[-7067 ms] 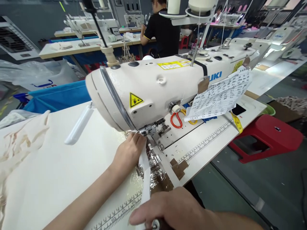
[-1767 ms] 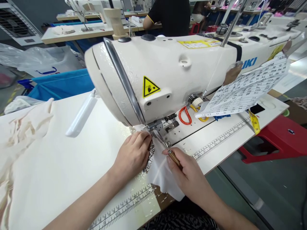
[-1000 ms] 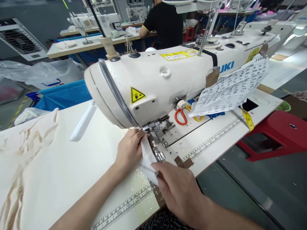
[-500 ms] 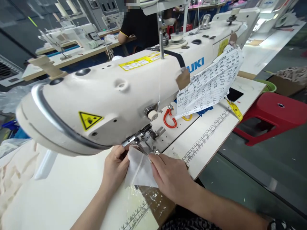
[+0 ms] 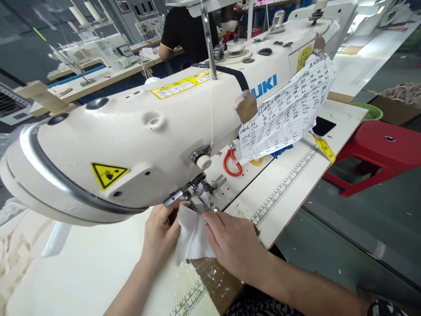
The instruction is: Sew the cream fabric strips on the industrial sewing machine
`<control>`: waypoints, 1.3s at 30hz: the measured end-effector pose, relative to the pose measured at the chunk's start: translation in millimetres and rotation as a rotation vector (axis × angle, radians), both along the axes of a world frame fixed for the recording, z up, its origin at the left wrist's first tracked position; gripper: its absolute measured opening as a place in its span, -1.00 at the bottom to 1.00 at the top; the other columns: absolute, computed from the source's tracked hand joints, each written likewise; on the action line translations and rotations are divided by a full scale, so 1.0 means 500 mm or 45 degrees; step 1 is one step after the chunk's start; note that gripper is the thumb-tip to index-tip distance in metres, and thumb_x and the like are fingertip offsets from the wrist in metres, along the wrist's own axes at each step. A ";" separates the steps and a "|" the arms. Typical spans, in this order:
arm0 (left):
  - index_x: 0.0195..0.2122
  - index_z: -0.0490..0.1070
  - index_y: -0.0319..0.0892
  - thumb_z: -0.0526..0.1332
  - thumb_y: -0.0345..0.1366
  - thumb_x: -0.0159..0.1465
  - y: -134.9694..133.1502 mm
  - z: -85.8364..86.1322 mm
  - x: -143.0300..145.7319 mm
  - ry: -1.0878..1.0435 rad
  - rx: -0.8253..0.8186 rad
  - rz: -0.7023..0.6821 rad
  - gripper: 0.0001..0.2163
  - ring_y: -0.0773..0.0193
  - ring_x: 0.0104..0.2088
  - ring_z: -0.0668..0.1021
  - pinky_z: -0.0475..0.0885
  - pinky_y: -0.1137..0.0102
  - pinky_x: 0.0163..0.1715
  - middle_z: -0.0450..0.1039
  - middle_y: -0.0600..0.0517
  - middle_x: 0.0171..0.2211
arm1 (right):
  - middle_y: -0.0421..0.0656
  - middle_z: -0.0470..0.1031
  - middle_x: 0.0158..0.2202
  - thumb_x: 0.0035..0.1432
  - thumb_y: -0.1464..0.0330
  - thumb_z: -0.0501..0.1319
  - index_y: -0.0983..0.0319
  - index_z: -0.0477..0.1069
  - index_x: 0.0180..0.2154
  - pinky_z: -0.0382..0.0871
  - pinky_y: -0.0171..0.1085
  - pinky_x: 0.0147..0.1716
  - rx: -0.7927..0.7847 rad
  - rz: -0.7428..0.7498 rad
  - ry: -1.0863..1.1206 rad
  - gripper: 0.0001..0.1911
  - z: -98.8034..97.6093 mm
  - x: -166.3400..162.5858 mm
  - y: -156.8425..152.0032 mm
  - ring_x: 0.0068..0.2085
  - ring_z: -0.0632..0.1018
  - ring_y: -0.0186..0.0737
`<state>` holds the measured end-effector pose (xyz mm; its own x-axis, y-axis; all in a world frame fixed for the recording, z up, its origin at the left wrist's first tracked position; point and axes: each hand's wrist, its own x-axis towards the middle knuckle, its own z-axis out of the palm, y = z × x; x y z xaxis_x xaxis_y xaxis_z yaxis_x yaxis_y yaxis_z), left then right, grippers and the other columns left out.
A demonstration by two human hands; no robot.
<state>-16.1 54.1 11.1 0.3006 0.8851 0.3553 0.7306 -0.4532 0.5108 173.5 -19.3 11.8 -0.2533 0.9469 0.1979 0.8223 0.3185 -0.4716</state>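
A small piece of white cloth (image 5: 194, 239) hangs from the needle area of a white sewing machine (image 5: 131, 145). My left hand (image 5: 161, 232) is closed on the cloth's left edge, its fingertips partly hidden beneath the machine head. On the other side, my right hand (image 5: 237, 245) pinches the cloth's right edge with thumb and forefinger, close to the metal presser foot parts (image 5: 202, 191). Slim metal pieces lie at those right fingertips; whether they belong to the machine I cannot tell. A pale strip or fold runs down the cloth.
Red-handled scissors (image 5: 232, 163) lie behind the needle area. A handwritten paper sheet (image 5: 286, 114) is taped to the machine. A yellow tape measure (image 5: 325, 148), a dark phone-like slab (image 5: 324, 126) and a red stool (image 5: 388, 140) are at right. Beige fabric (image 5: 19, 254) lies left. A person (image 5: 187, 30) sits beyond.
The view has shifted slightly, so the machine head appears larger and further left. The cloth is now more creased between my hands; both hands keep nearly the same place and hold.
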 end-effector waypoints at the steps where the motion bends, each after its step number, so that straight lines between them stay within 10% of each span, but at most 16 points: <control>1: -0.25 0.49 -0.10 0.14 -0.23 0.29 0.001 0.001 0.003 0.039 0.046 -0.032 -0.85 0.19 -0.27 0.57 0.46 0.35 -0.31 0.59 0.02 -0.29 | -0.09 0.57 -0.29 0.36 0.46 0.03 0.26 0.33 0.01 0.33 -0.22 -0.55 0.003 0.004 -0.002 -0.76 -0.001 0.000 0.000 -0.38 0.58 -0.12; 18: -0.29 0.51 -0.07 0.16 -0.18 0.31 0.007 -0.016 -0.013 0.071 0.013 0.038 -0.84 0.21 -0.29 0.60 0.47 0.36 -0.30 0.60 0.06 -0.30 | -0.09 0.57 -0.31 0.33 0.49 0.07 0.29 0.36 -0.01 0.31 -0.22 -0.57 -0.017 -0.013 0.000 -0.77 0.002 -0.001 0.002 -0.39 0.59 -0.12; 26: -0.16 0.41 -0.12 0.20 -0.42 0.31 0.012 -0.020 -0.016 0.217 0.492 -0.305 -0.89 0.20 -0.23 0.58 0.48 0.35 -0.26 0.55 -0.03 -0.22 | -0.05 0.60 -0.29 0.28 0.53 0.13 0.34 0.36 0.04 0.37 -0.19 -0.56 0.085 -0.062 -0.096 -0.71 -0.004 -0.012 0.003 -0.41 0.61 -0.07; 33: 0.03 0.41 -0.15 0.01 -0.56 0.29 -0.009 0.019 -0.020 0.323 0.253 -0.522 -0.64 0.11 -0.07 0.51 0.53 0.20 -0.13 0.44 -0.14 -0.07 | -0.17 0.57 -0.36 0.32 0.48 0.03 0.20 0.26 -0.04 0.34 -0.26 -0.55 -0.095 0.001 0.313 -0.80 0.006 0.032 -0.102 -0.46 0.60 -0.16; 39: 0.02 0.42 -0.26 0.05 -0.49 0.30 -0.053 0.017 0.015 0.532 0.322 -0.321 -0.69 0.02 -0.08 0.46 0.56 0.09 -0.11 0.41 -0.19 -0.05 | -0.20 0.51 -0.40 0.31 0.51 -0.03 0.16 0.19 -0.06 0.31 -0.27 -0.60 -0.070 0.042 0.231 -0.78 0.001 0.067 -0.160 -0.51 0.56 -0.17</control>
